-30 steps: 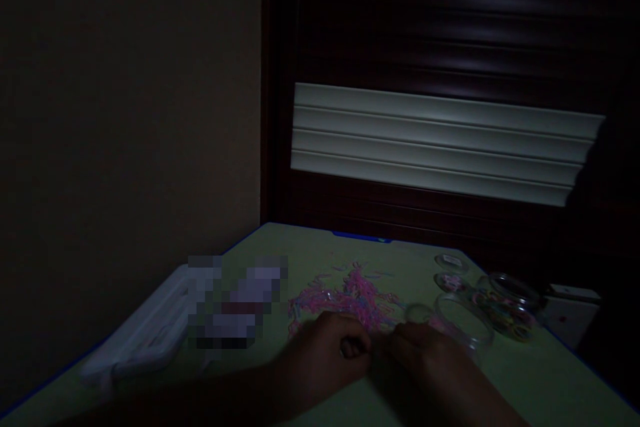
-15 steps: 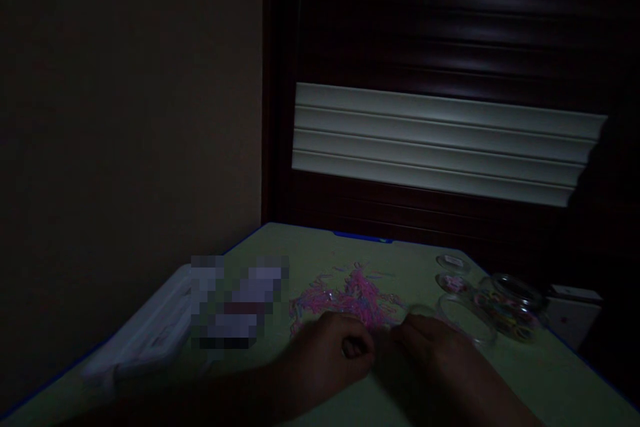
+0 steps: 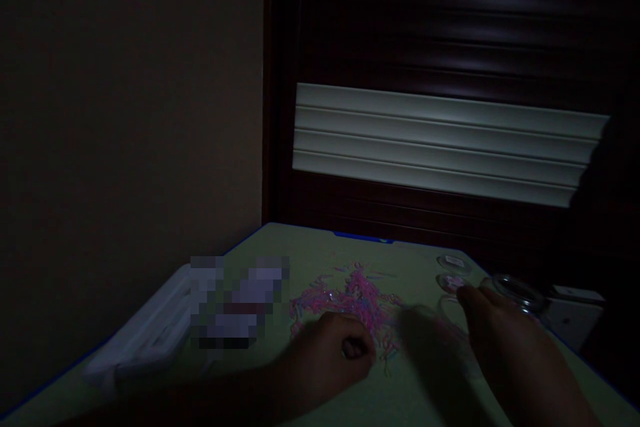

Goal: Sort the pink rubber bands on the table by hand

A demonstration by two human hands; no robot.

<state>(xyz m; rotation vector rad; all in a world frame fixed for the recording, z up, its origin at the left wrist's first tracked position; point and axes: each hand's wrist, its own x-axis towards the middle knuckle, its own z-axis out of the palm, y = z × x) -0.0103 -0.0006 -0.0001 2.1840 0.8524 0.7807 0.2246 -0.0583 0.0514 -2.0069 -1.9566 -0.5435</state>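
My left hand (image 3: 333, 357) rests at the near edge of a loose pile of small pink and bluish bands (image 3: 350, 297), which look like little elastic hair ties. Its fingers curl in towards the thumb, and what they hold, if anything, stays hidden. Over at the right, my right hand (image 3: 505, 340) hovers above a clear round ring or lid (image 3: 450, 309) and in front of a clear jar (image 3: 517, 290). Its fingers are drawn together; dimness hides anything between them. That hand covers most of the jar.
Two small round clear containers (image 3: 453, 262) stand at the back right of the pale table (image 3: 300, 247). A white box (image 3: 575, 310) is beyond the jar. At left lie a white tray (image 3: 145, 333) and a blurred-out item (image 3: 250, 300). Wall and dark shutter bound the table.
My right hand has moved right, from beside my left hand to over the ring and jar. More bands now show at the pile's near edge. My left hand has stayed put.
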